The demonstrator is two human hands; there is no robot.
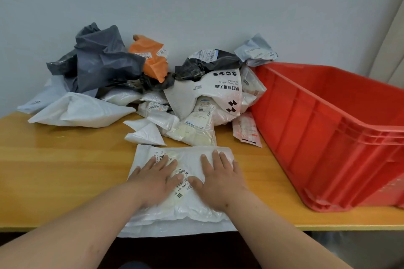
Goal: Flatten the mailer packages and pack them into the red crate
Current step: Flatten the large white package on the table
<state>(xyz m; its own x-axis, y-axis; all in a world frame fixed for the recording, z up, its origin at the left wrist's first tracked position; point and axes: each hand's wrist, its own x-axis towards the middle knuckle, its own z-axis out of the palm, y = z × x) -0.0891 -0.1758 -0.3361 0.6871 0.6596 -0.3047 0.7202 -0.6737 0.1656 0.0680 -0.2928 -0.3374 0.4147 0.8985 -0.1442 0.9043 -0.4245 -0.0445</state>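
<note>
Left hand (156,178) and right hand (218,178), fingers spread flat, press a white mailer (185,185) left of the red crate (317,129); its near edge overhangs the table (65,159) and could slip off.

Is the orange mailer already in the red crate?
No, the orange mailer lies in the pile by the wall, left of the red crate.

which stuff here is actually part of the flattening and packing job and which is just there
Part of the job:
- white mailer, pressed flat under the left hand and right hand
- pile of crumpled mailers waiting behind it
- red crate at the right

Just there:
- wooden table
- grey wall
</note>
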